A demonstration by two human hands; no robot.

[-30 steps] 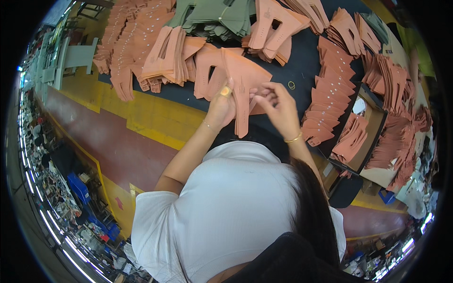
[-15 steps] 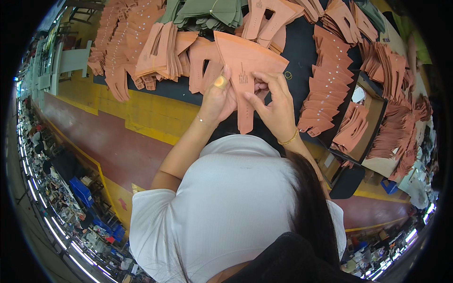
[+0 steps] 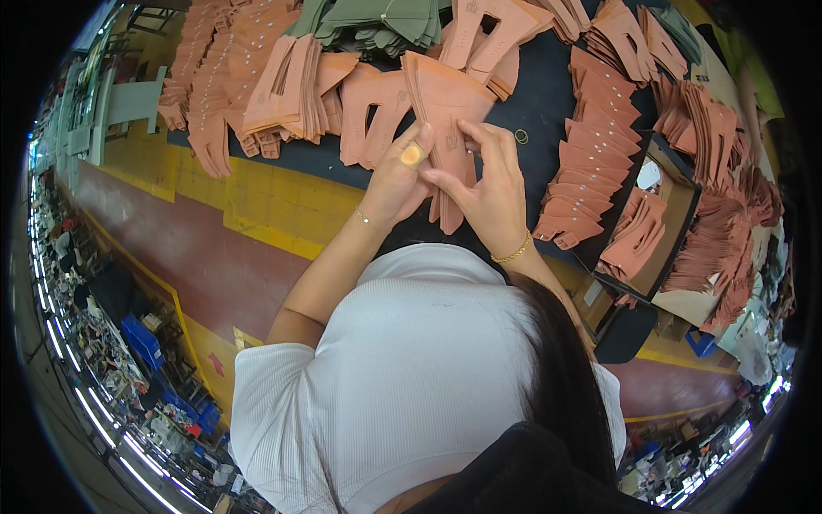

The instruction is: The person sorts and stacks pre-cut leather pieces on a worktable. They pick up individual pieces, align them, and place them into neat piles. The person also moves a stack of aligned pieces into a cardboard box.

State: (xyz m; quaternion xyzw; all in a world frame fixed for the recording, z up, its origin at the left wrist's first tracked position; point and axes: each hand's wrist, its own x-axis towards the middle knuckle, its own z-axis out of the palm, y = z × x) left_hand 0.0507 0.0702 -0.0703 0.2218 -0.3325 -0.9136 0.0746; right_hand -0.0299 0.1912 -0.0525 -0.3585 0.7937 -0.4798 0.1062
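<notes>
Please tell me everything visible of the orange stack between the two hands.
The orange stack has thin, leather-like layers, fanned, with small dark printing. Wide at its far end, over the dark table, it narrows at the near end. The left hand holds its left edge; the right hand touches its right side.

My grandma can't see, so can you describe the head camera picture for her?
A person's left hand grips flat salmon-pink pieces over a dark table, the right hand touching them. Around lie more pink stacks, a green pile behind and an open box at right.
</notes>
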